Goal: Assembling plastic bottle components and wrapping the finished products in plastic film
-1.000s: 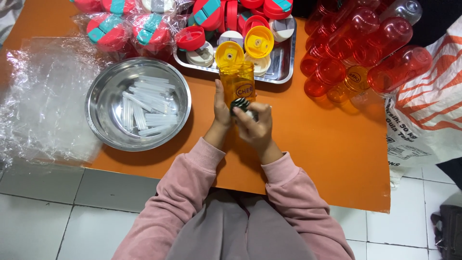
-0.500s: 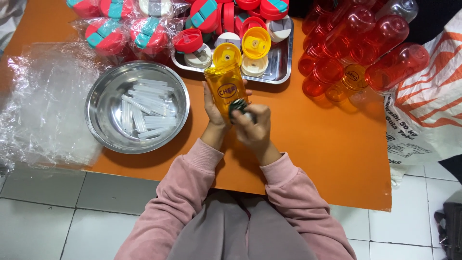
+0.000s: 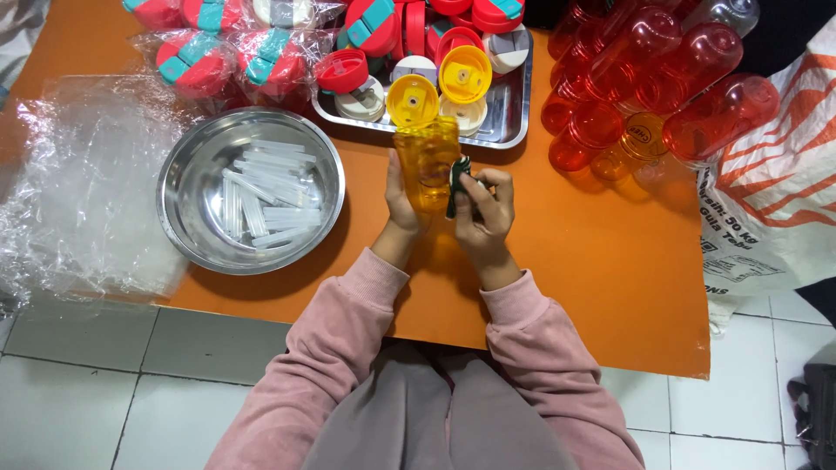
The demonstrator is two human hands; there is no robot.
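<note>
Left hand (image 3: 402,202) grip clenched round translucent yellow plastic bottle (image 3: 427,165); right hand (image 3: 484,215) grip pinching small dark strip (image 3: 456,184) against it, above orange counter (image 3: 601,261).

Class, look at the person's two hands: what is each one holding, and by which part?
The left hand grips the yellow bottle by its side. The right hand pinches a small dark item against the bottle; what it is cannot be told.

we see clear plastic wrapping (image 3: 83,187) far left, bagged red-teal lids (image 3: 231,61) above, white-orange sack (image 3: 771,200) right.
</note>
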